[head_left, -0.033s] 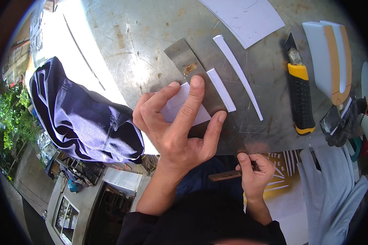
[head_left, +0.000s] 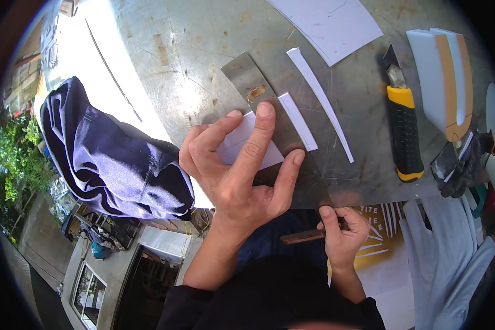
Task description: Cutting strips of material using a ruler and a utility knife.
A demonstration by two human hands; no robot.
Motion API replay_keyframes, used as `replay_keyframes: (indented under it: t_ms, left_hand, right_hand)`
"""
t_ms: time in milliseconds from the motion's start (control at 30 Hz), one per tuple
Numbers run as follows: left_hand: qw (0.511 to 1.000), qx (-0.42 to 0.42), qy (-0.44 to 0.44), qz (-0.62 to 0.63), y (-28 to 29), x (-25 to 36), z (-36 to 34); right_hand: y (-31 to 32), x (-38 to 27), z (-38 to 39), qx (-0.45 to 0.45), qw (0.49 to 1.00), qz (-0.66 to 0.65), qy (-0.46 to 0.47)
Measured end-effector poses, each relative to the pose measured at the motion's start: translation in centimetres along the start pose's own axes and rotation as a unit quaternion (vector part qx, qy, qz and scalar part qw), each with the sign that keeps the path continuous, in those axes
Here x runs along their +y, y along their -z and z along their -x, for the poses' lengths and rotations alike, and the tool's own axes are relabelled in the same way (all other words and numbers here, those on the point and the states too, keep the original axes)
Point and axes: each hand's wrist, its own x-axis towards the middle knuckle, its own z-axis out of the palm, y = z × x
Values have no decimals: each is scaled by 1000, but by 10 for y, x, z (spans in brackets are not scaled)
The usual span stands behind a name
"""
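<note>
My left hand [head_left: 234, 181] is spread over the metal table, fingers apart. Its fingertips press on a small white paper piece [head_left: 269, 157] and on the flat steel blade [head_left: 250, 77] of what looks like a try square. Just right of that blade lies a short white paper strip [head_left: 298, 122]. At the table's near edge, my right hand [head_left: 344, 234] pinches the end of the square, beside its rusty brown bar [head_left: 302, 237]. The joint between blade and bar is partly hidden. Farther right is a long, tapering white strip [head_left: 322, 102].
A black and yellow utility knife [head_left: 406, 129] lies at right with its blade out. Beyond it stands a white and tan forked piece [head_left: 437, 77], near a dark glove [head_left: 462, 170]. Paper sheets [head_left: 335, 27] lie at the far side, dark blue cloth [head_left: 115, 159] at left.
</note>
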Motion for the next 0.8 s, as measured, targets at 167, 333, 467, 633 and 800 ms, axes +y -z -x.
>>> replay_keyframes:
  t_ms: [167,333,467,633,800]
  left_hand:
    - [1000,-2,0,-3,0,-1,0]
    - [1000,2,-2,-1,-1,-2,1]
    - [1000,-5,1,0,0,-1,1]
    - [1000,-8,0,-4,0,-2,1]
    - [1000,-3,2,1,0,-2,2]
  right_hand:
    - [0,-1,0,0,1000,2,0]
    - [1,-1,0,-2,1000,4,-4]
    - [0,-1,-1,0,1000,1,0]
    - [-1,-2,-1,0,1000,-1,-2]
    - [0,-1,-1,-2,1000,8,7]
